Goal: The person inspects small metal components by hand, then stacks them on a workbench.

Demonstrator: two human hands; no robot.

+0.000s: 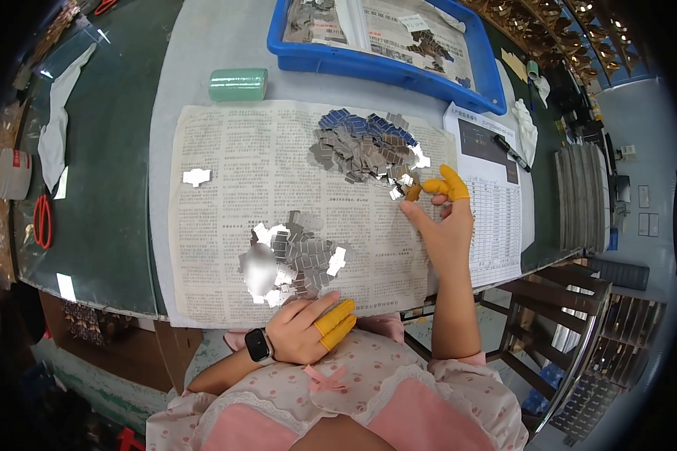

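A heap of small, thin metal plates (pixel 361 154), grey with some bluish, lies on a newspaper (pixel 218 263). At its lower right edge my right hand (pixel 450 218), yellow covers on two fingers, pinches one small plate (pixel 413 192) that looks brownish, between thumb and fingertip. A second, smaller pile of shiny plates (pixel 305 259) sits nearer to me. Just below that pile rests my left hand (pixel 308 325), fingers stretched out at the paper's front edge, two in yellow covers, holding nothing I can see. One lone plate (pixel 197 177) lies at the paper's left.
Behind the newspaper stands a blue plastic tray (pixel 384 66) lined with newsprint and holding more plates. A green roll (pixel 238 85) is at back left. Printed sheets (pixel 493 225) with a black marker (pixel 511 152) lie on the right. Red-handled scissors (pixel 43 222) lie far left.
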